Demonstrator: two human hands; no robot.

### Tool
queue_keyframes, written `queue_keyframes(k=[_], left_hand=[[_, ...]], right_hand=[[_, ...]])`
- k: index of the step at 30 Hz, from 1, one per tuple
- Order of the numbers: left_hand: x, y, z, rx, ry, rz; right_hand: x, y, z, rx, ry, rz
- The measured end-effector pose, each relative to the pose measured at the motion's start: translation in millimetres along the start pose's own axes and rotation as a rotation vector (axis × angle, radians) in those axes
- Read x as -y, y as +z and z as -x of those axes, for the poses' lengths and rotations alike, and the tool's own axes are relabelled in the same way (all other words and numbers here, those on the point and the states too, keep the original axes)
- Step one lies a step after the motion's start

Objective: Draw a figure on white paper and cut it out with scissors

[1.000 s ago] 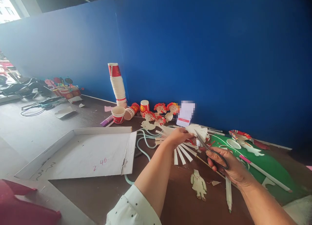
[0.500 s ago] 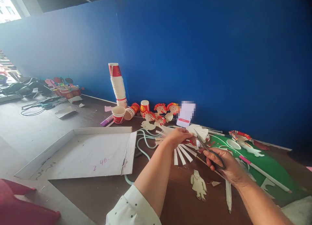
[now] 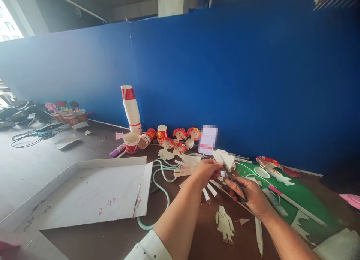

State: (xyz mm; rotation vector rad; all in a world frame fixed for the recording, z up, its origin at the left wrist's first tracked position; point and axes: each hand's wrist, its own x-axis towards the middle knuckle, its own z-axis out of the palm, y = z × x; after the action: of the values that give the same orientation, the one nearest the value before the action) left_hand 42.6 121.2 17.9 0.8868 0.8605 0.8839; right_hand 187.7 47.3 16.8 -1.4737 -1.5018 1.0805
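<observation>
Fingers of the left hand point(image 3: 207, 170) pinch the near edge of a white paper piece point(image 3: 225, 158); those of the right hand point(image 3: 250, 200) are wrapped round the black handles of the scissors point(image 3: 227, 167), blades pointing up at the paper.

Change over the last 1 s: handles swing inward and the 2 hands draw slightly closer. I read this as snipping in progress. View tips upward too (the wearer's head, I suppose, not the table): a pale column point(image 3: 173, 3) shows above the blue partition point(image 3: 225, 72), and a pink object point(image 3: 351, 200) enters at right, cut off by the frame. Cutout figure point(image 3: 224, 224) lies undisturbed nearer the wearer.

Hard to make out: whether the blades bite the paper or merely lie across it; how wide they stand. Left fingertips hide the paper's gripped edge. Slit paper strips point(image 3: 191, 161) run partly behind the left hand. Card by the partition point(image 3: 208, 140) is pixelated, unreadable.
</observation>
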Motion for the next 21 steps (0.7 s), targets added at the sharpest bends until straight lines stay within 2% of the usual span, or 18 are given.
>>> queue_keyframes(k=[7,21], left_hand=[[3,1,-1,0.007,0.064,0.026],[0,-10,-3,0.07,0.084,-0.075]], right_hand=[[-8,-4,-4,0.033,-0.044,0.047],[-6,-1,-3,0.041,0.028,0.001]])
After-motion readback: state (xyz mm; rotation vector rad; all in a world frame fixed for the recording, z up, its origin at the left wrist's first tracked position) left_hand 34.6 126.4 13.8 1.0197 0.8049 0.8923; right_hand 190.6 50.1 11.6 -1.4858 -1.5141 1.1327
